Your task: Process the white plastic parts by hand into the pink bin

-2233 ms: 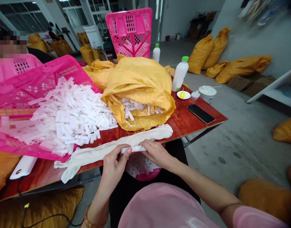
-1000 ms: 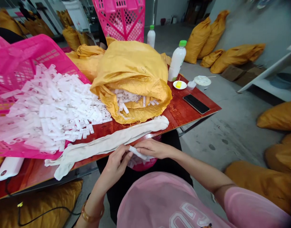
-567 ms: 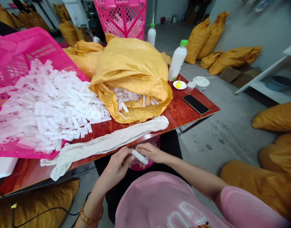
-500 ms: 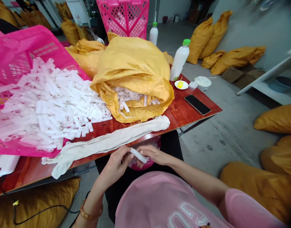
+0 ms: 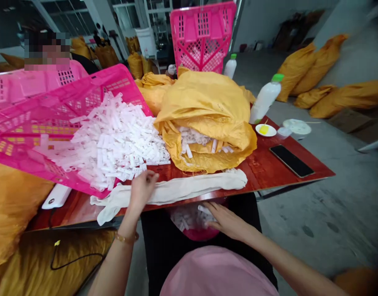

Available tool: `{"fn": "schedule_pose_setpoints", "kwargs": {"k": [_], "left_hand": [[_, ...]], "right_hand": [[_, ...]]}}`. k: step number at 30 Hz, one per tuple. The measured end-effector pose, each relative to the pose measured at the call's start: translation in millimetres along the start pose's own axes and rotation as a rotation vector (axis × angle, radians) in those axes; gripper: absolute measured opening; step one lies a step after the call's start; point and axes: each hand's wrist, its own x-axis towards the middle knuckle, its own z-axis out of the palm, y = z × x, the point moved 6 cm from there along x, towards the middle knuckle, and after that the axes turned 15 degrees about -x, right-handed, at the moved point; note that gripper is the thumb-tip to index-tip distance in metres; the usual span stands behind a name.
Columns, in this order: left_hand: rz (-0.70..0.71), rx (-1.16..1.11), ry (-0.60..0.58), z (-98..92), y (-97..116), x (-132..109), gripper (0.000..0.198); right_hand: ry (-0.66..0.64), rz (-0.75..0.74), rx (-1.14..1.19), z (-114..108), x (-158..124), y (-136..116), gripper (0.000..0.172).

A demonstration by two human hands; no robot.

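Observation:
My left hand (image 5: 142,189) reaches over the cream cloth (image 5: 189,188) to the near edge of a pile of white plastic tubes (image 5: 121,135). Its fingers are loosely spread and touch the nearest tubes. The pile spills out of a tilted pink crate (image 5: 37,127) onto the red table (image 5: 263,168). My right hand (image 5: 224,218) lies flat and low over a pink bowl (image 5: 198,235) on my lap. The bowl holds more white tubes (image 5: 189,216), and my fingertips rest on them.
A yellow sack (image 5: 207,107) with tubes in its mouth sits mid-table. To the right are a black phone (image 5: 291,161), a small dish (image 5: 265,130), a white lid (image 5: 296,126) and a green-capped bottle (image 5: 265,98). Another pink crate (image 5: 204,37) stands behind. A person sits far left.
Both hands held one white tube together at the table edge. Now they are apart: the left has gone up to the tube pile, the right has dropped to the bowl on my lap.

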Motion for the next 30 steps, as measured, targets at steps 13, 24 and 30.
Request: {"fn": "schedule_pose_setpoints", "kwargs": {"k": [13, 24, 30], "left_hand": [[0.054, 0.059, 0.094, -6.6, -38.1, 34.9, 0.012], [-0.015, -0.412, 0.028, 1.1, 33.0, -31.4, 0.029], [-0.019, -0.575, 0.02, 32.9, 81.3, -53.3, 0.024]], "right_hand": [[0.449, 0.187, -0.046, -132.6, 199.0, 25.1, 0.022], [0.501, -0.003, 0.213, -119.9, 91.3, 9.9, 0.027], [0.316, -0.151, 0.418, -79.6, 29.2, -41.9, 0.026]]}}
